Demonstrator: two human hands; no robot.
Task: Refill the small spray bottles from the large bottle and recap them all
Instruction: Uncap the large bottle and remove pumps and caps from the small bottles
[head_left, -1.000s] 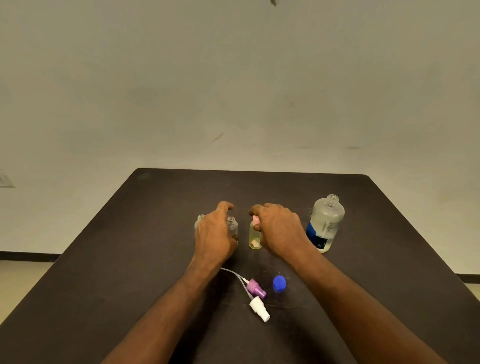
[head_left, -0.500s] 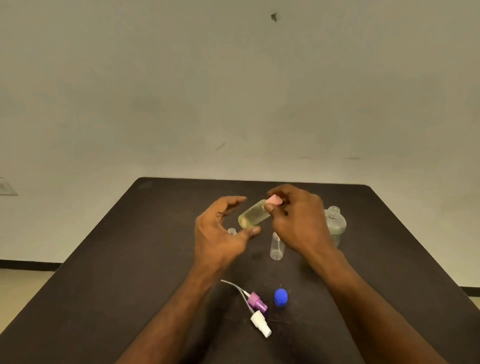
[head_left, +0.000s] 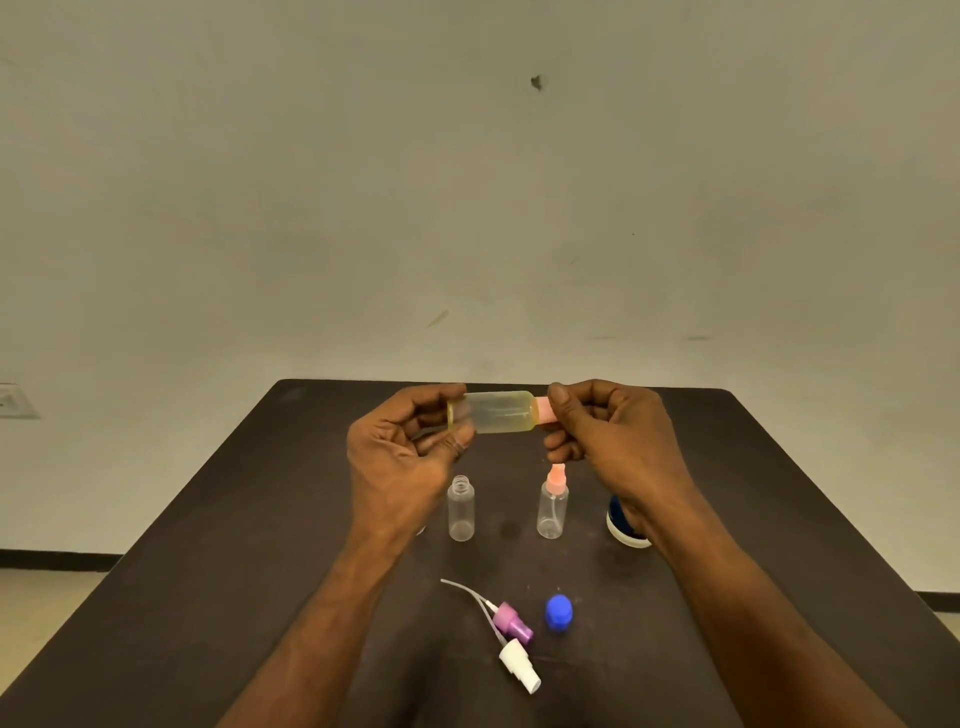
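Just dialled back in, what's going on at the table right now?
A person holds a yellow bottle sideways above the table: the left hand grips its base, the right hand pinches its pink cap. Below stand an open clear bottle and one with a pink sprayer. Two loose sprayers and a blue cap lie nearer. The large bottle is mostly hidden behind the right arm.

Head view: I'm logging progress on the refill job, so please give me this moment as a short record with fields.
held bottle: yellow bottle, horizontal above the table
left hand: grips the bottle's base
right hand: pinches its pink cap
uncapped on table: clear bottle, upright
capped on table: clear bottle with pink sprayer, upright
loose parts: purple sprayer, white sprayer, blue cap
large bottle: mostly hidden behind right wrist
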